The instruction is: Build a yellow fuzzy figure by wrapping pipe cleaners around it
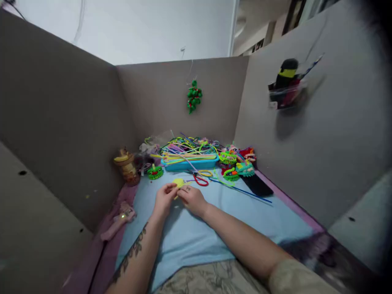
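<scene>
My left hand [165, 197] and my right hand [193, 199] meet above the blue cloth, fingers closed in a pinch. Between them is a small yellow pipe-cleaner piece [178, 182], fuzzy and rounded. Thin yellow ends stick out near the fingertips; the fingers cover its lower part. Just beyond my right hand, a red pipe-cleaner loop [200, 180] and a yellow pipe-cleaner loop [205, 173] lie on the cloth. A green pipe-cleaner figure [155, 172] sits past my left hand.
A blue tray [190, 165] heaped with pipe cleaners stands at the back. To its right are several colourful figures [245, 167] and a black flat object [257, 185]. A jar [128, 169] and a pink object [120, 220] are left. Grey panels [180, 98] enclose the table.
</scene>
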Motion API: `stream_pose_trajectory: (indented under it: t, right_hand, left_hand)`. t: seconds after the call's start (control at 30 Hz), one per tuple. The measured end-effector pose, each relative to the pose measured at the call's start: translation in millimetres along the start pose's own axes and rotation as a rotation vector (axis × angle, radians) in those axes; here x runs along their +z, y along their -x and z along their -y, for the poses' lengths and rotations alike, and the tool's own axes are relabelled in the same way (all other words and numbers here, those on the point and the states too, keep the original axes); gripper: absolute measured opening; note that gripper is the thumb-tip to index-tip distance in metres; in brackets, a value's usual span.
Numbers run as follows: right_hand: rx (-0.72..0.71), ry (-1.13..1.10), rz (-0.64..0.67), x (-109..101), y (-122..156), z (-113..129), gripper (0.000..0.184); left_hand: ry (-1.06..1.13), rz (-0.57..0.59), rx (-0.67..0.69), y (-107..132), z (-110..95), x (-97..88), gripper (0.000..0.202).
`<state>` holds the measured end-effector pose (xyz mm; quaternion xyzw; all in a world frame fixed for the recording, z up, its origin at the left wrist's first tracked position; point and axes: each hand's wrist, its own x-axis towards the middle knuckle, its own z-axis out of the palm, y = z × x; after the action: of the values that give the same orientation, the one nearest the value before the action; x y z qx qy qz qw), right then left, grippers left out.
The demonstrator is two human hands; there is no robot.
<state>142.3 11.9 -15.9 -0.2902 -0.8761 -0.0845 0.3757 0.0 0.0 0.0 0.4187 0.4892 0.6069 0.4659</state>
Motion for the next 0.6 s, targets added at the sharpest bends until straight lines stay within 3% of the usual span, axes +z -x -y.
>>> stream_pose_trajectory:
  t: [0.2,0.3,0.37,0.5,0.6]
  right_hand:
    - [-0.417,-0.090,0.045,-9.1,-3.2,20.1,0.022]
    - [-0.468,-0.174,0.002,-9.6,-0.2,24.1,0.021]
    - [-0.343,-0.279,-0.082,-7.7,1.7,20.2,0.019]
    - [0.193,-0.421,-0.304,-0.9,1.5,0.0,0.022]
    - [0.454,-0.460,-0.321,4.4,-0.8,-15.2,0.012]
  left_hand:
    - [-0.002,-0.047,0.022,-5.8,6.5,1.6,0.038]
    - [0.067,-0.092,0.008,-7.4,8.8,-1.9,0.040]
    - [0.101,-0.099,0.006,-7.6,9.2,-3.9,0.042]
    - [0.091,-0.074,0.030,-5.9,8.4,-3.6,0.043]
    - [0.001,-0.033,0.095,-3.6,8.3,-0.3,0.036]
